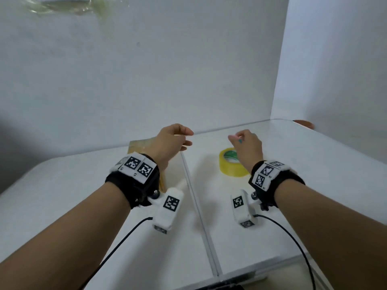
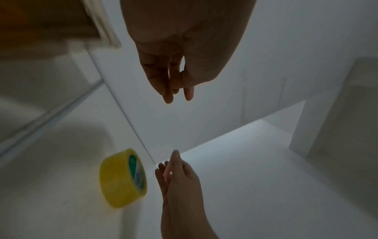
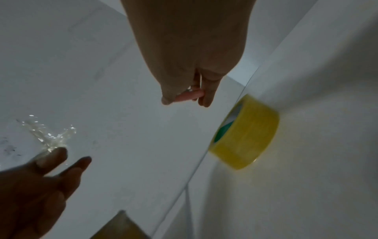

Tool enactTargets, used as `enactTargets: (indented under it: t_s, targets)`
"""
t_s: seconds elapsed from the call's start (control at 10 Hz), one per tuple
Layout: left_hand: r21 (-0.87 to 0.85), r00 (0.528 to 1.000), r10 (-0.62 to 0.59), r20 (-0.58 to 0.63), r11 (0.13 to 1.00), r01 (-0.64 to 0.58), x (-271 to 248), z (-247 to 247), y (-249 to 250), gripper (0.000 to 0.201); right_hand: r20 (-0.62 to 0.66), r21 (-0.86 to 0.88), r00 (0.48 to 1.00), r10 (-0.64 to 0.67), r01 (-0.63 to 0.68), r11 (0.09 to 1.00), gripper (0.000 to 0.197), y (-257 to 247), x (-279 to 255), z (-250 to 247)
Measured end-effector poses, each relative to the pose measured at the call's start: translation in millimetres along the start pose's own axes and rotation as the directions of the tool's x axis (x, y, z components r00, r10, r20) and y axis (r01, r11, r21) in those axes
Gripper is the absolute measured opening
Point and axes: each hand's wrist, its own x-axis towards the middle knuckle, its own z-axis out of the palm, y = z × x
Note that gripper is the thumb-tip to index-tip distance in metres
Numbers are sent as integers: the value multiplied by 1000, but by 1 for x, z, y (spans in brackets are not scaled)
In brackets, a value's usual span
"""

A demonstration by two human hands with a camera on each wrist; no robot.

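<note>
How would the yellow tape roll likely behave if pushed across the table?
The tape roll seems to lie flat, hole up, so it would probably slide, not roll. Its wide, rigid-looking ring should keep its shape when gripped.

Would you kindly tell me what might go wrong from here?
The right hand pinches a small pink object with fingertips only, so it may slip. That wrist hangs close over the yellow tape roll and could knock it. The black cable might snag on the table edge.

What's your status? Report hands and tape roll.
Left hand open, holds nothing. Right hand pinches small pink object. Tape roll flat on table, untouched. Nothing blocks it.
</note>
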Motion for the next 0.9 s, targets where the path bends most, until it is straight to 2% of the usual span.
enactTargets:
  t_s: [0.1, 0.2, 0.3, 0.4, 0.5, 0.6, 0.8, 0.9]
  targets:
    - [49, 994, 11, 112, 999, -17, 10, 39, -2, 34, 81, -124, 996, -42, 52, 991, 35, 21, 9, -14]
    - [10, 982, -36, 188, 999, 35, 18, 61, -4, 33, 189, -243, 980, -59, 105, 964, 34, 31, 17, -16]
    - [-19, 977, -73, 203, 997, 79, 24, 67, -7, 33, 291, -359, 956, -31, 139, 923, 37, 32, 25, -10]
    - [-34, 976, -103, 193, 993, 112, 29, 65, -15, 31, 387, -569, 922, 6, 234, 789, 35, 31, 32, 0]
    - [-50, 974, -124, 189, 990, 135, 32, 64, -22, 30, 413, -655, 910, 37, 269, 706, 34, 32, 36, 8]
    - [-62, 971, -142, 194, 986, 157, 36, 65, -29, 31, 406, -692, 912, 64, 261, 673, 35, 36, 39, 15]
    - [-83, 967, -162, 199, 980, 181, 37, 66, -31, 31, 399, -683, 911, 100, 223, 696, 42, 37, 36, 14]
    - [-96, 970, -156, 188, 980, 177, 36, 64, -28, 31, 366, -642, 930, 48, 215, 736, 34, 32, 34, 12]
